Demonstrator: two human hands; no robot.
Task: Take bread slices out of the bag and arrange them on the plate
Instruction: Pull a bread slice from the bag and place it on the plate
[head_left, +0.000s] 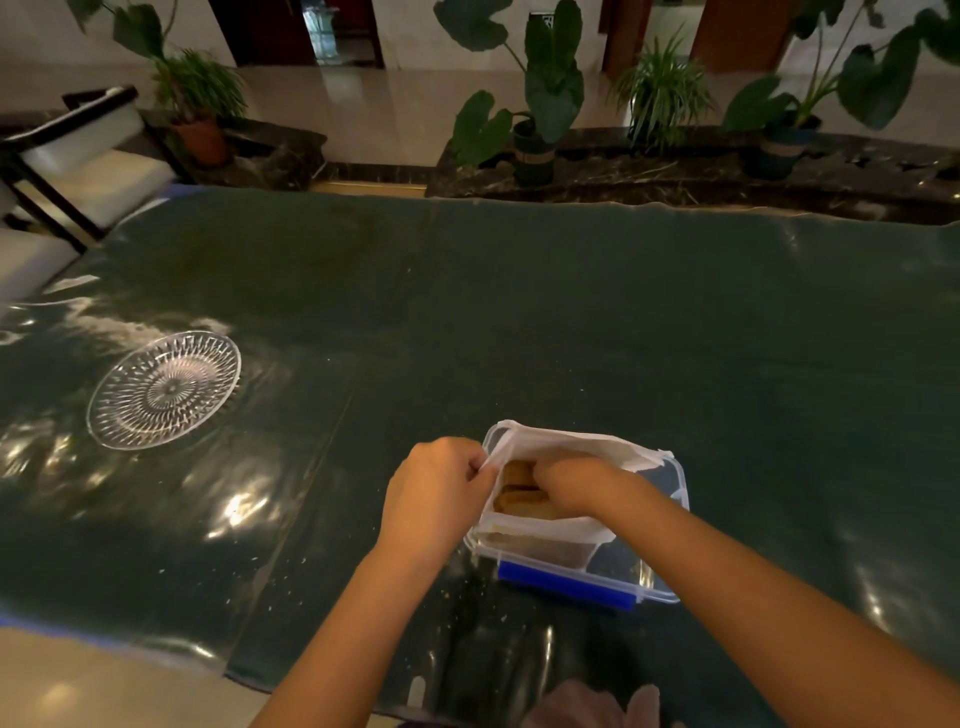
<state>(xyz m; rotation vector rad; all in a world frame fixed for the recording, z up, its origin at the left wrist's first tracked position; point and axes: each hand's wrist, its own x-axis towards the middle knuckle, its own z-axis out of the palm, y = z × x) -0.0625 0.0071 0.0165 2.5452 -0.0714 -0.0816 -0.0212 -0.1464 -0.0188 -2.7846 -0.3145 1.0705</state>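
Note:
A white plastic bag (571, 441) sits open inside a clear box with blue clips (665, 587) near the table's front. Brown bread slices (519, 475) show inside the bag's mouth. My left hand (436, 493) pinches the bag's left rim and holds it open. My right hand (576, 486) reaches down into the bag, its fingers among the slices; whether they grip one is hidden. A clear cut-glass plate (163, 389) lies bare at the left of the table, well apart from both hands.
The table (519, 312) is covered in dark green glossy plastic sheeting with crumbs near the box. A white chair (83, 161) stands at the far left. Potted plants (540, 104) line a dark ledge behind the table.

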